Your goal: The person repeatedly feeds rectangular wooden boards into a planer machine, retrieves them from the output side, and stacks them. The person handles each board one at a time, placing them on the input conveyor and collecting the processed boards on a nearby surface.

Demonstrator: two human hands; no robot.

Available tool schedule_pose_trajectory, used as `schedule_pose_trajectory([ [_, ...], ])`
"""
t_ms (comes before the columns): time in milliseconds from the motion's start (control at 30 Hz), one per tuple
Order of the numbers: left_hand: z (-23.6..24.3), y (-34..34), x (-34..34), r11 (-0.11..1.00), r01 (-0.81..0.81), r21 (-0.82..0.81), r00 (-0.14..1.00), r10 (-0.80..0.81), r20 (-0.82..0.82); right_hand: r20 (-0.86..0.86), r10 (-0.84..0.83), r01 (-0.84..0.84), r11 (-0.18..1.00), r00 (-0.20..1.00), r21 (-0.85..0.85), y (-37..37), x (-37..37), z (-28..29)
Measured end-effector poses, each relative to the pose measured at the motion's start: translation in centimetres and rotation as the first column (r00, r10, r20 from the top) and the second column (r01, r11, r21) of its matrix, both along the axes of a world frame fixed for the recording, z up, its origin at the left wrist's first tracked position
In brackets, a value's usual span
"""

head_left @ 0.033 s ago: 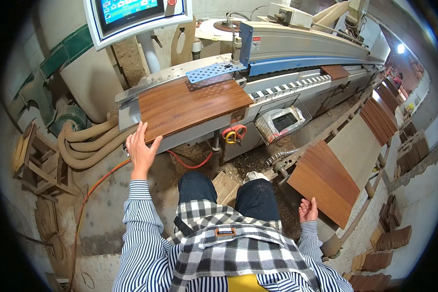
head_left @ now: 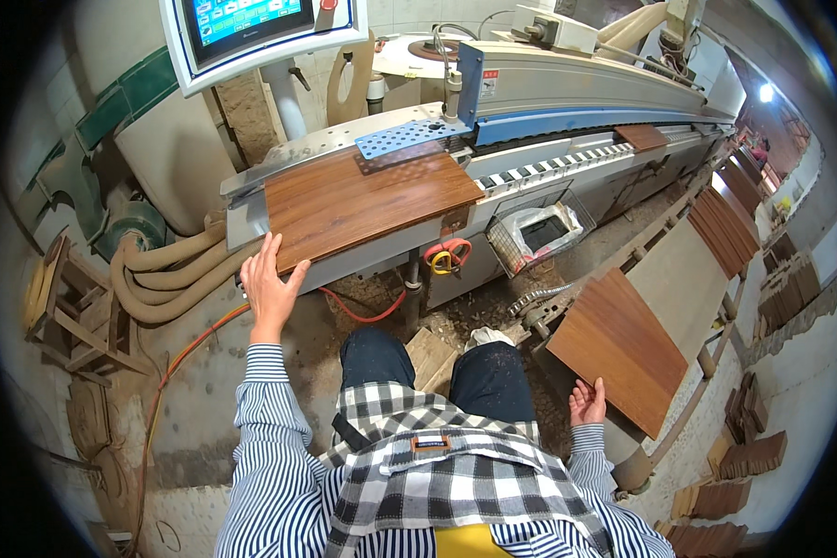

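Observation:
My left hand (head_left: 270, 286) rests at the near left corner of a brown wood-grain panel (head_left: 372, 200), its fingers spread and touching the panel's edge. That panel lies flat on the infeed end of a long machine, partly under a blue perforated plate (head_left: 409, 138). On my right, a second wood-grain panel (head_left: 618, 349) lies at a slant on a grey board. My right hand (head_left: 588, 402) is at its near edge, palm turned up, with the fingers loosely bent and apart. Whether those fingertips bear on the panel, I cannot tell.
A control screen (head_left: 246, 23) stands at upper left. Red-and-yellow handled scissors (head_left: 447, 257) hang on the machine's front, beside a lined wire basket (head_left: 541, 232). A smaller panel (head_left: 641, 138) lies farther along the machine. Hoses (head_left: 172, 284) and an orange cable (head_left: 166, 377) run at left.

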State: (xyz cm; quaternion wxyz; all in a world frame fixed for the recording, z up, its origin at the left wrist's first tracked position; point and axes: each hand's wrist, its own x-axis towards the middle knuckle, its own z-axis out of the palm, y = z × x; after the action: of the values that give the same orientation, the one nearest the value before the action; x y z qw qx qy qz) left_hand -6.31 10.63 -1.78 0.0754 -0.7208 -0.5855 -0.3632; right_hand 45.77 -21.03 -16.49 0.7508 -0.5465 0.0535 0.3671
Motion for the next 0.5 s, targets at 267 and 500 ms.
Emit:
schedule_pose_trajectory([
  [267, 0.1, 0.0, -0.9, 0.996, 0.08, -0.026, 0.995, -0.079, 0.058, -0.058, -0.192, 0.195, 0.979, 0.98, 0.06, -0.4, 1.0, -1.4],
  [500, 0.1, 0.0, -0.8, 0.996, 0.083, -0.029, 0.995, -0.081, 0.065, -0.073, -0.206, 0.209, 0.977, 0.976, 0.04, -0.4, 0.6, -1.1],
])
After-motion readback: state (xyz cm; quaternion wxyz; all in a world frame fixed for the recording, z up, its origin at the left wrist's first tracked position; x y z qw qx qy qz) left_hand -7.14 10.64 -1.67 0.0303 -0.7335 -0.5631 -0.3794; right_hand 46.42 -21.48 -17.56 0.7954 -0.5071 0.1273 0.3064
